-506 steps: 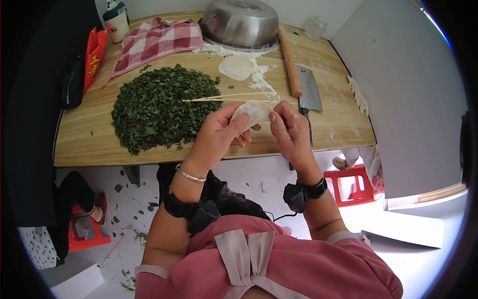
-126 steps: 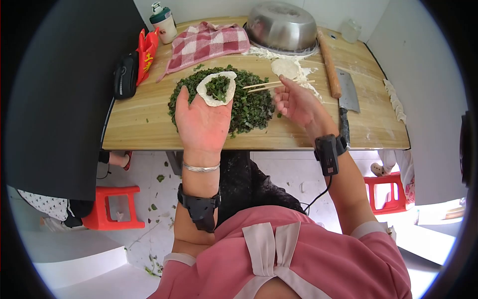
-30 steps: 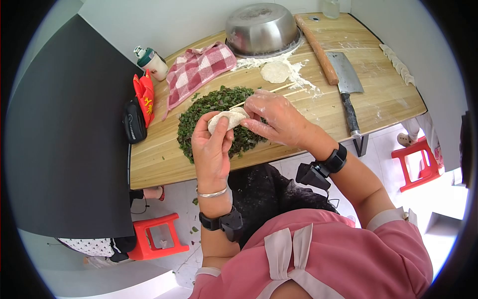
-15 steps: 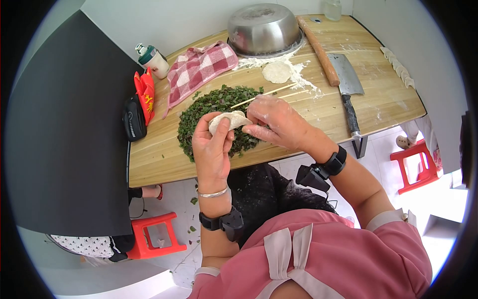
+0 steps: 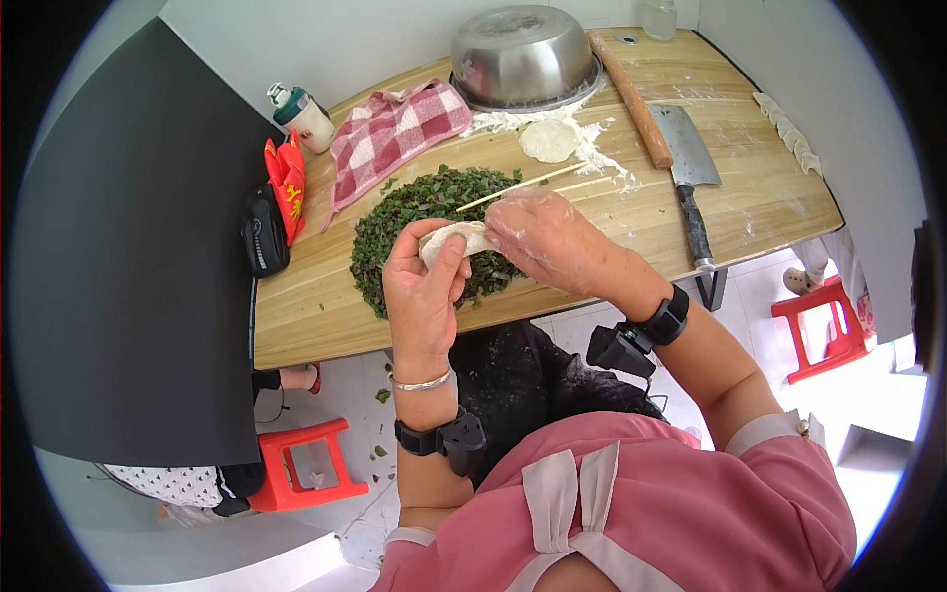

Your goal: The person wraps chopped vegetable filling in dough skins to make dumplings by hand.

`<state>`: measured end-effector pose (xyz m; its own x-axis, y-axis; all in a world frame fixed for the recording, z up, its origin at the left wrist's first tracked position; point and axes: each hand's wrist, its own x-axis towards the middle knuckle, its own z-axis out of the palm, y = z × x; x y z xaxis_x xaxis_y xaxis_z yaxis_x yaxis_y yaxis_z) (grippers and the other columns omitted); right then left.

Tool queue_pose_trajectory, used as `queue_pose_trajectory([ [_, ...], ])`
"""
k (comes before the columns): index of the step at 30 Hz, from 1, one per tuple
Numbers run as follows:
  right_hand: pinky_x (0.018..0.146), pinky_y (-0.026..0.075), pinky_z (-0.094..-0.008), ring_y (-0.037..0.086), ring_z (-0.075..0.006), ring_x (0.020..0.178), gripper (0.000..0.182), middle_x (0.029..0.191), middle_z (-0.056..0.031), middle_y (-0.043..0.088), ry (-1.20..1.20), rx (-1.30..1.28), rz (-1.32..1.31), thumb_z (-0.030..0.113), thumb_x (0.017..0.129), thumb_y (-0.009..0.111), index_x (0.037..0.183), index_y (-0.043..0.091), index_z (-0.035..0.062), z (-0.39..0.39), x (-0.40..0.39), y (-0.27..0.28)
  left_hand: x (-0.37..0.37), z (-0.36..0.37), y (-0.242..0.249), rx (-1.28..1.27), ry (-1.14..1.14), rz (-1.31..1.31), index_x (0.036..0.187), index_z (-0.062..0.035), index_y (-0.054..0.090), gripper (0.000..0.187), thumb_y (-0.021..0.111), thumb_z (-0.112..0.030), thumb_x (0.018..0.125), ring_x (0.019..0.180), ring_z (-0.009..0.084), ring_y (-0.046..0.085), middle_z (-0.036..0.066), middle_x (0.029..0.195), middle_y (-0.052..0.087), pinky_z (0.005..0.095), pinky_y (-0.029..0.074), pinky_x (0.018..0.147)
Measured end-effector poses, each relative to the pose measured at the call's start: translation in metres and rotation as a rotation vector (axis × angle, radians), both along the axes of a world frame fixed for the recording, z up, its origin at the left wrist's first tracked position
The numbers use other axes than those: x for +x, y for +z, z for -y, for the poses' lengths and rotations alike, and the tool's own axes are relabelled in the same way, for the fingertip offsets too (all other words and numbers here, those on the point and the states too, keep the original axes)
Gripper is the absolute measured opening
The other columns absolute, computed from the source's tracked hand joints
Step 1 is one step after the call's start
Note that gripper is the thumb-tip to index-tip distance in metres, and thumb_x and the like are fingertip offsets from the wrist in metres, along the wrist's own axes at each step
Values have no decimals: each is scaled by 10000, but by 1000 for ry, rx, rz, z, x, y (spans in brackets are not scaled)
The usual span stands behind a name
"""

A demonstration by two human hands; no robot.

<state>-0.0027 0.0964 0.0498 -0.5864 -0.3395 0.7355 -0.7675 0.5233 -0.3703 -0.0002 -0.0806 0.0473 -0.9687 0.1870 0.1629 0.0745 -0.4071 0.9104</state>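
Observation:
A pale, folded dumpling (image 5: 452, 242) is held up between both hands, over the near part of a heap of chopped greens (image 5: 414, 202). My left hand (image 5: 426, 286) grips its left end, the thumb lying across the front. At the right end, the fingers of my right hand (image 5: 552, 242) are pinched on the dough edge and hide that tip. Flour dusts my right hand. A pair of chopsticks (image 5: 528, 185) lies just beyond it, partly over the greens. Farther back, a flat round dough wrapper (image 5: 548, 141) rests in scattered flour.
An upturned steel basin (image 5: 523, 59) stands at the back, with a rolling pin (image 5: 631, 99) and cleaver (image 5: 688, 158) to its right. Finished dumplings (image 5: 787, 133) line the right edge. A checked cloth (image 5: 395, 138), bottle (image 5: 303, 118) and black case (image 5: 264, 232) are at left.
My right hand's fingers have closed onto the dumpling's right end, where they were apart from one another before. My left hand has barely shifted and keeps its hold.

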Motion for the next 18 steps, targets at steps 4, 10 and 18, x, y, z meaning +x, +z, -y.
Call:
queue_pose_trajectory([
  [4, 628, 444, -441, 557, -363, 689, 197, 684, -147, 530, 43, 3, -7, 168, 833, 616, 764, 495, 29, -6, 3, 8, 0, 2, 2, -20, -12, -30, 1018, -29, 571, 171, 644, -45, 863, 627, 49, 539, 53, 876, 649, 145, 363, 459],
  [10, 603, 426, -429, 557, -349, 672, 258, 658, -138, 523, 77, 156, 197, 255, 852, 611, 772, 503, 35, -12, 4, 23, 0, 4, 4, -51, -82, -54, 1006, -34, 569, 149, 625, -36, 869, 632, 42, 526, 74, 917, 660, 145, 366, 467],
  [18, 617, 443, -432, 568, -339, 677, 160, 663, -129, 536, 84, -5, -63, 133, 824, 633, 788, 515, 31, -4, -3, 8, 2, 1, 4, -113, -76, -62, 1013, -23, 578, 159, 603, 1, 858, 649, 32, 514, 57, 931, 651, 150, 364, 488],
])
